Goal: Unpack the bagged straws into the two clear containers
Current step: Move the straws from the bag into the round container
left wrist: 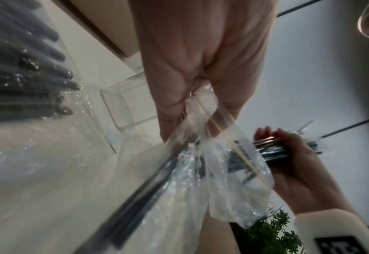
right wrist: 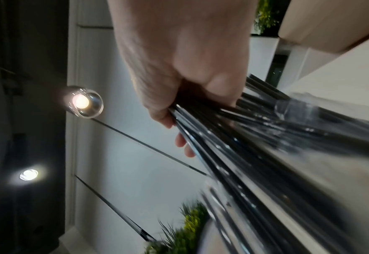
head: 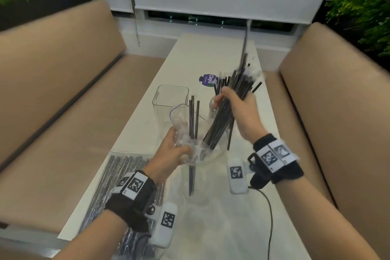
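My right hand [head: 234, 103] grips a thick bundle of black straws [head: 226, 110], tilted, with its lower ends still in the clear plastic bag [head: 196, 152]. My left hand [head: 171, 150] pinches the crumpled mouth of that bag [left wrist: 203, 142]. A few black straws [head: 194, 118] stand up from the bag beside the bundle. An empty clear square container [head: 168, 101] stands just behind the hands. In the right wrist view the fingers [right wrist: 163, 110] wrap the straw bundle [right wrist: 244, 146]. A second clear container is not clearly visible among the plastic.
The long white table [head: 198, 55] runs between two tan bench seats [head: 63, 82]. A sealed bag of black straws [head: 118, 175] lies at the near left under my left wrist. A round purple sticker [head: 207, 80] sits behind the container. A black cable [head: 270, 217] trails from my right wrist.
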`<state>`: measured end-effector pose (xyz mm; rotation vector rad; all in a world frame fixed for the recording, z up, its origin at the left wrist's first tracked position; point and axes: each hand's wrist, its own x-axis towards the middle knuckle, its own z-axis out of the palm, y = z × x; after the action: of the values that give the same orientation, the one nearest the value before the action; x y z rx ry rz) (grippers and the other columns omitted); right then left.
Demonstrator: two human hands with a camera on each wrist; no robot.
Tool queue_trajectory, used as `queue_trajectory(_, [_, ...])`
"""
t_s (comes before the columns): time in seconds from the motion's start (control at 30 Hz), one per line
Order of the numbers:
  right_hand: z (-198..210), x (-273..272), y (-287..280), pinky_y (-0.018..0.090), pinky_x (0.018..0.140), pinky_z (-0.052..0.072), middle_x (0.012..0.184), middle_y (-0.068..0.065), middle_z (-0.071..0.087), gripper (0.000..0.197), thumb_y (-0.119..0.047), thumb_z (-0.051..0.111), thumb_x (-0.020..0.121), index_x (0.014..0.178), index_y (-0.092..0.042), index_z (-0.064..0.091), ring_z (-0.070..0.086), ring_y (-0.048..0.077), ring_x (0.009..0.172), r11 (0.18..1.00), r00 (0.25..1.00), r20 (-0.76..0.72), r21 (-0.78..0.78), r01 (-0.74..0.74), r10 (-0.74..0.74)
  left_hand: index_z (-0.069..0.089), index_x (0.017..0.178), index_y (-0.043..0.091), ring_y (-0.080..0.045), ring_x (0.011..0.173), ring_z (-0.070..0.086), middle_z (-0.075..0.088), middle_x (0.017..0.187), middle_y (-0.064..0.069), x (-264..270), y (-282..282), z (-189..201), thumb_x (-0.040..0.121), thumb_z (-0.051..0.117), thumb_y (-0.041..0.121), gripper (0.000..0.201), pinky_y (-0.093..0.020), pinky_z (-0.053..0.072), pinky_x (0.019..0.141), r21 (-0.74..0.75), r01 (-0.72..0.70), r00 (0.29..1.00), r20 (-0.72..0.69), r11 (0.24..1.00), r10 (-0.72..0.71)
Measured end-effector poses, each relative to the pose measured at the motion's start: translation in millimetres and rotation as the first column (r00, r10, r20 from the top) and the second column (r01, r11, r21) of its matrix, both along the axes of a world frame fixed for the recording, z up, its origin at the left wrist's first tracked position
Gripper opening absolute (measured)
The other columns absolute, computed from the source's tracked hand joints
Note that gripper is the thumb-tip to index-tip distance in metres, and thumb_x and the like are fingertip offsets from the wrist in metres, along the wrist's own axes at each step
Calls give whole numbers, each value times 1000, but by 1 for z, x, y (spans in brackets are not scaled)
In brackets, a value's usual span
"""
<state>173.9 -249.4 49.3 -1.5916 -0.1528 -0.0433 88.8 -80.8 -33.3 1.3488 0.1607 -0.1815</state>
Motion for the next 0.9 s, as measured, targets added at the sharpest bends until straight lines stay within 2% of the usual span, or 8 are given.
queue_trajectory(0.13, [52, 8, -20, 44, 73, 58, 67, 5, 64, 19, -8, 55, 95, 77, -11, 59, 64, 23, 64, 997, 998, 53, 77, -25, 21, 48, 129, 29, -34, 114, 63, 55, 135, -17, 1, -2, 1, 63, 62, -6, 76, -53, 56, 88, -99, 19, 997, -67, 995, -25])
queue_trajectory(0.23, [77, 15, -27, 44, 73, 58, 68, 5, 62, 9, -8, 56, 94, 86, -8, 56, 63, 22, 61, 994, 998, 57, 108, -25, 19, 52, 124, 25, -28, 98, 65, 57, 130, -21, 0, -6, 6, 64, 61, -8, 69, -45, 60, 78, -136, 23, 999, -37, 990, -28])
queue_trajectory(0.43, [41, 4, -11, 53, 81, 58, 68, 11, 68, 9, 0, 58, 83, 82, 6, 64, 67, 26, 65, 967, 996, -23, -238, -94, 91, 50, 131, 27, -25, 94, 62, 58, 120, -10, 8, -15, 13, 73, 61, -9, 69, -31, 53, 64, -132, -94, 995, 32, 987, 100])
queue_trajectory(0.57, [15, -2, 0, 43, 74, 56, 85, 13, 61, 15, -11, 59, 82, 93, -1, 61, 73, 23, 75, 968, 991, -127, -241, -74, 44, 54, 121, 30, -22, 88, 61, 61, 105, -8, 7, -27, 13, 90, 52, -10, 50, -38, 55, 76, -125, -197, 976, 74, 972, 207])
queue_trajectory(0.67, [14, -4, -2, 42, 72, 55, 78, 11, 61, 12, -15, 57, 78, 86, -7, 58, 65, 17, 63, 990, 995, -61, -119, 74, -82, 57, 111, 30, -27, 95, 60, 60, 122, -14, 6, -27, 9, 89, 48, -9, 46, -46, 50, 84, -123, -311, 944, 71, 942, 321])
queue_trajectory(0.77, [15, -3, -7, 46, 75, 58, 68, 4, 63, 3, -11, 57, 81, 83, -9, 57, 68, 24, 63, 982, 982, -51, -75, 175, -179, 55, 107, 30, -25, 93, 58, 60, 113, -12, 9, -24, 10, 88, 45, -10, 45, -40, 51, 83, -182, -410, 903, 55, 894, 425])
queue_trajectory(0.83, [17, -5, -5, 51, 78, 59, 69, 6, 59, 6, -16, 59, 78, 81, -12, 55, 68, 38, 76, 981, 987, -93, -155, 116, -131, 56, 106, 29, -24, 91, 59, 60, 104, -9, 11, -29, 13, 89, 44, -11, 46, -35, 52, 80, -218, -433, 888, 65, 875, 456])
queue_trajectory(0.9, [18, -8, 2, 45, 72, 52, 72, 9, 53, 11, -19, 60, 75, 81, -13, 54, 59, 36, 71, 980, 988, -142, -196, 33, -61, 57, 106, 29, -25, 90, 61, 62, 99, -10, 11, -37, 17, 89, 44, -10, 44, -37, 52, 82, -206, -423, 887, 106, 882, 450])
